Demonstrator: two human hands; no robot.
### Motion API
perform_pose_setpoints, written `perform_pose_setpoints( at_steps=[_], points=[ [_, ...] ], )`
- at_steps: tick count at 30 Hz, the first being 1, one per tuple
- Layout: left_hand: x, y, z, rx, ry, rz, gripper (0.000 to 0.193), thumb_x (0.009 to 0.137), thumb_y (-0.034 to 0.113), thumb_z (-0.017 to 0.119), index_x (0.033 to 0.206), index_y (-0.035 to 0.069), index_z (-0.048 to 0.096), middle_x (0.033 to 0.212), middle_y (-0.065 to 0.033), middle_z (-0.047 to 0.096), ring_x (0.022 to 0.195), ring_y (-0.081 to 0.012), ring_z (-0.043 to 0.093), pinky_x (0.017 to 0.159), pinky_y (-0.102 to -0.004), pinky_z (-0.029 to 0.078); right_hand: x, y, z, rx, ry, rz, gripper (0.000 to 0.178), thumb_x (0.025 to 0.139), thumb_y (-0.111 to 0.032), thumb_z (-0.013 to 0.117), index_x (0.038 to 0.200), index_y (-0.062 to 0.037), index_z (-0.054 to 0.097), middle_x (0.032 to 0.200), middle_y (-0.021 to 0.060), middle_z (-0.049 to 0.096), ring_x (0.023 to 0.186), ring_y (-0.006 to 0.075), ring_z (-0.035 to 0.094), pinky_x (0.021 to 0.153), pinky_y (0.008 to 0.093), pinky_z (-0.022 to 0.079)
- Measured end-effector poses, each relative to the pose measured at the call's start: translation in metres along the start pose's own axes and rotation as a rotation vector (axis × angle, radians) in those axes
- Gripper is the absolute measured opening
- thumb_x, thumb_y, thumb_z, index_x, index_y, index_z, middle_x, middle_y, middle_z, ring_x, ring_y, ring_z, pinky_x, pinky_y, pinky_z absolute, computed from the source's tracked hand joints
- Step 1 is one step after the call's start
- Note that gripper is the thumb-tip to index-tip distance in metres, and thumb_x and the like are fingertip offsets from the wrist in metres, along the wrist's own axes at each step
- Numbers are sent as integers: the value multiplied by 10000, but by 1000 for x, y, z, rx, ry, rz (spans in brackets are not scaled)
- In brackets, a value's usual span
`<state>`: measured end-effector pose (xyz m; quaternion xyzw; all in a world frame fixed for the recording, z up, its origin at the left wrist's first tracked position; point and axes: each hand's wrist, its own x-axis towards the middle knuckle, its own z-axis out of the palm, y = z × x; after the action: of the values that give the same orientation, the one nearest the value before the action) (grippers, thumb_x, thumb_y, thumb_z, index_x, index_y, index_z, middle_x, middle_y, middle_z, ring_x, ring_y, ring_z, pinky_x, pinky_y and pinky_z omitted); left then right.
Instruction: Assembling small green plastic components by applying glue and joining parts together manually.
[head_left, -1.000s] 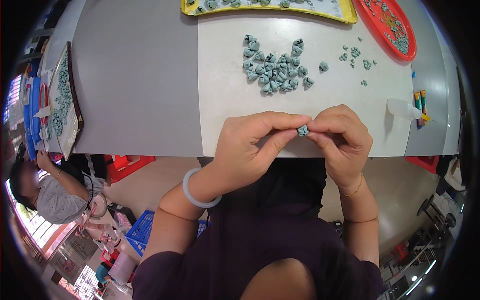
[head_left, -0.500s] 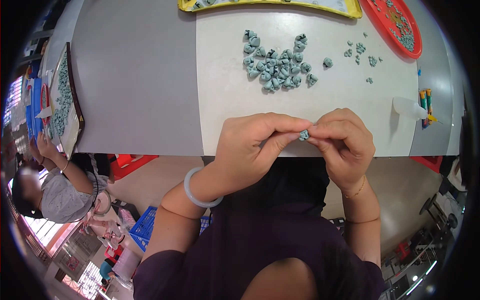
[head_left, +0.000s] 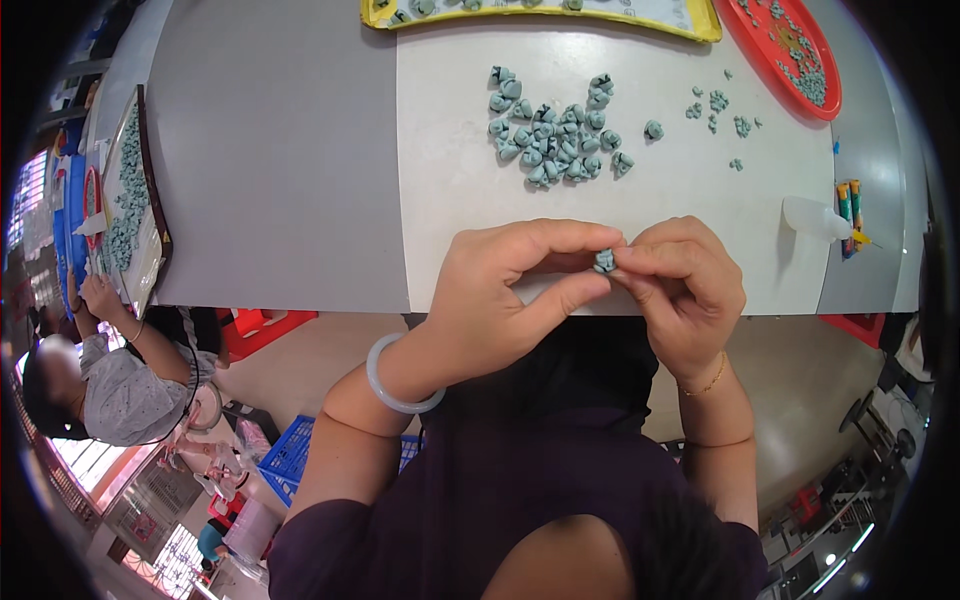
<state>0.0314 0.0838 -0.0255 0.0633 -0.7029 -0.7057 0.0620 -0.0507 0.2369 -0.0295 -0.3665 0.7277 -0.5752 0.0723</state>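
Note:
A small grey-green moulded piece (head_left: 604,261) is held up at the fingertips just above the table's near edge. Thumb and forefinger of my right hand (head_left: 692,285) pinch it from the right. My left hand (head_left: 500,285) comes from the other side, its forefinger over the piece and its thumb beneath; the exact contact is hard to see. Beyond my hands lies a pile of similar, larger grey-green pieces (head_left: 545,145), some with dark markings. One such piece (head_left: 653,130) sits apart to the right, and several smaller bits (head_left: 719,101) are scattered farther right.
A yellow-rimmed tray (head_left: 540,18) with pieces stands at the far edge. The red tray (head_left: 833,100) at far right holds small bits. Near the right side are a white squeeze bottle (head_left: 812,217) and two slim tubes (head_left: 850,215). At left, a co-worker (head_left: 135,385) sits by another tray (head_left: 155,225).
My left thumb has dropped away from its forefinger, widening the gap between them. The small piece has turned and shifted slightly up and left.

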Motion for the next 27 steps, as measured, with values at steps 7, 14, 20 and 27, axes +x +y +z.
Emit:
perform_pose_setpoints(
  at_steps=[7,14,20,27],
  points=[
    [4,26,-23,35,-110,-152,237,749,-66,618,981,-20,614,900,-91,641,800,-116,611,718,-242,497,-3,3,1,192,70,77,211,683,53,660,881,-6,618,706,61,581,606,115,543,527,217,416],
    [99,36,-87,438,136,23,207,786,37,615,990,0,621,859,-76,638,729,-117,592,682,-241,483,-3,-1,3,178,75,67,154,707,46,631,851,-6,620,697,61,573,601,127,538,553,219,415],
    [105,29,-78,765,37,219,226,761,-44,563,973,10,623,899,-120,639,769,-191,601,727,-278,470,-4,-3,-10,149,25,107,117,744,53,587,857,25,594,754,75,560,654,123,519,612,220,419],
    [94,12,-77,981,-204,548,220,665,-70,613,859,28,641,854,-111,632,789,-284,594,708,-343,473,0,1,-8,159,6,87,102,773,-66,608,870,-34,602,716,79,556,597,185,533,559,279,440]
  ],
)
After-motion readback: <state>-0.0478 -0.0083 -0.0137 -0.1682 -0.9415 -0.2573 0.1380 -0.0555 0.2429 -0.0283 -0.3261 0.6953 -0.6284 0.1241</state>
